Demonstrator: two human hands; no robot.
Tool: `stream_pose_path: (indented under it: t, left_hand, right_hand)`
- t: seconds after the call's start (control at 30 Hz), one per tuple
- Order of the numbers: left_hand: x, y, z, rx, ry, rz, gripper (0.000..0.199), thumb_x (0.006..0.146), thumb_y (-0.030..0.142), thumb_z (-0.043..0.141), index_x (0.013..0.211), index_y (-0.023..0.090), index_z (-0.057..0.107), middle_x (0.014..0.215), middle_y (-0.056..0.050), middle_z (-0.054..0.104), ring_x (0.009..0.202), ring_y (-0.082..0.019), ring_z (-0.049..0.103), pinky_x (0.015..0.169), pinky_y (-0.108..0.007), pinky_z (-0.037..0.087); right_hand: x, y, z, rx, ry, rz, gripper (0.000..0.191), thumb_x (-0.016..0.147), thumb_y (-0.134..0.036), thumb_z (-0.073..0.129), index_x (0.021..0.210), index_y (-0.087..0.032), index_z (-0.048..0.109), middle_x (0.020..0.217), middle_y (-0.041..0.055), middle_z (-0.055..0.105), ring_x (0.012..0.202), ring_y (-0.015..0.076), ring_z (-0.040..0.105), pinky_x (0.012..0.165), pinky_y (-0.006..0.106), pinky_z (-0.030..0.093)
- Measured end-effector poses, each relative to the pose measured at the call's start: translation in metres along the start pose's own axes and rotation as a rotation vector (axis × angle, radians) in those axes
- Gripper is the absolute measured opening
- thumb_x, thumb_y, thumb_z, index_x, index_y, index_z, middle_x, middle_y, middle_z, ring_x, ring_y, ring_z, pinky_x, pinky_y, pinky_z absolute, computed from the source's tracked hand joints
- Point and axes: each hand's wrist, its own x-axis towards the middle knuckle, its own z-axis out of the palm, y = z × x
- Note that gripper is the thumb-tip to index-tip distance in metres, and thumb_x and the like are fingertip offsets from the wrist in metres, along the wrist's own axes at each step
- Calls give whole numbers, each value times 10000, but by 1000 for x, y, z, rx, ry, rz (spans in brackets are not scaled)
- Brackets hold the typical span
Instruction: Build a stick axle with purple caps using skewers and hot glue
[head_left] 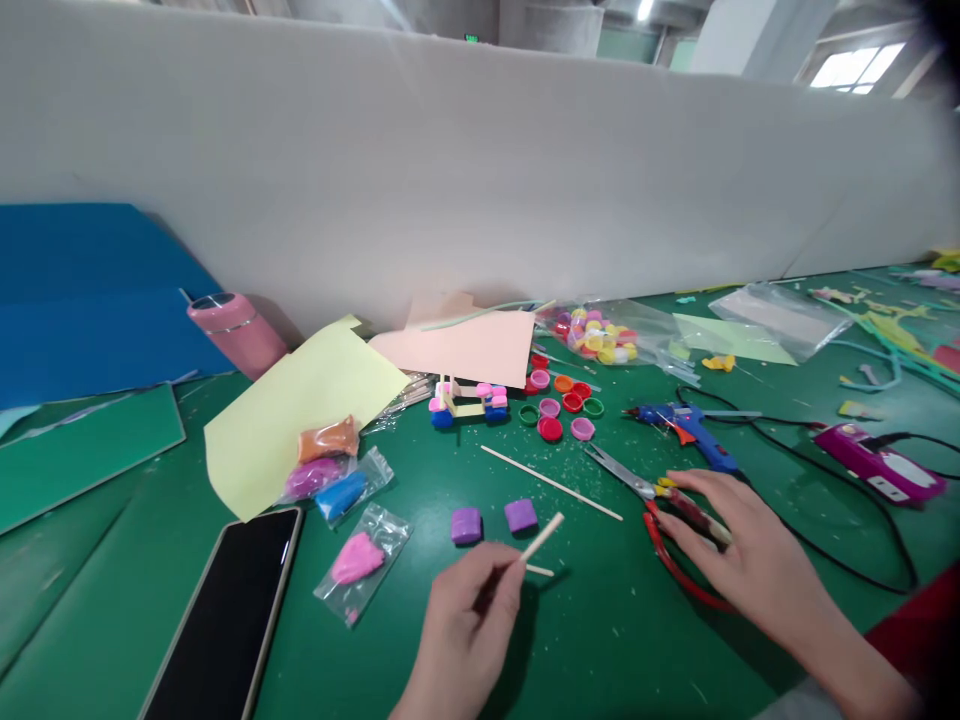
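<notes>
My left hand (480,610) pinches two short wooden sticks (543,538) whose ends poke out past the fingertips. Two purple clay blocks (466,525) lie just beyond it. My right hand (731,545) is over the scissors (652,490), which have red handles and point up and left; a knife-like tool with a yellow end (697,510) is under its fingers. Between the hands and farther off, a long thin stick (551,482) lies on the green table. A small model with pink and blue parts (469,402) stands behind the clay blocks.
Colored bottle caps (550,428) lie near a bag of caps (596,335). A blue glue gun (690,430) and a purple power box (877,465) with black cables are at right. At left are a phone (225,615), clay packets (358,560), yellow paper (300,410) and a pink cup (238,333).
</notes>
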Motion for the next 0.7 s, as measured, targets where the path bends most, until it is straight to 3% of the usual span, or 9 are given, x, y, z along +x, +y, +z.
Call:
stream_pose_path:
  t: [0.1, 0.23, 0.37, 0.57, 0.7]
  left_hand:
    - [-2, -4, 4, 371, -105, 324, 153, 828, 149, 445, 774, 168, 586, 634, -33, 600, 541, -144, 481, 541, -256, 356]
    - [-2, -6, 7, 626, -133, 539, 174, 810, 88, 403, 720, 161, 533, 606, -36, 593, 507, -152, 463, 516, -270, 342]
    - [0, -6, 5, 728, -111, 571, 187, 800, 66, 388, 706, 163, 517, 591, -32, 582, 496, -157, 464, 489, -271, 329]
    - [3, -9, 3, 821, -49, 547, 206, 803, 73, 379, 700, 165, 531, 565, -37, 569, 472, -169, 471, 477, -287, 335]
    - [2, -10, 2, 813, 9, 574, 192, 803, 81, 382, 823, 147, 562, 577, -46, 575, 475, -175, 478, 458, -278, 337]
  right_hand:
    - [3, -44, -3, 160, 52, -136, 284, 821, -334, 513, 1088, -238, 528, 1061, 91, 578, 996, 250, 535, 848, 394, 425]
    - [7, -89, 2, 292, -191, -438, 223, 850, -232, 482, 1048, -233, 584, 1028, 85, 590, 943, 218, 540, 789, 350, 430]
    - [11, -98, 10, 268, -396, -470, 201, 897, -230, 429, 971, -228, 617, 828, 34, 633, 762, 165, 557, 691, 290, 405]
    - [17, -95, 16, 266, -382, -477, 238, 925, -241, 379, 1010, -198, 597, 804, 41, 622, 757, 156, 543, 685, 266, 381]
    - [20, -98, 16, 272, -384, -483, 258, 932, -257, 356, 930, -196, 607, 746, 28, 607, 705, 147, 527, 649, 254, 371]
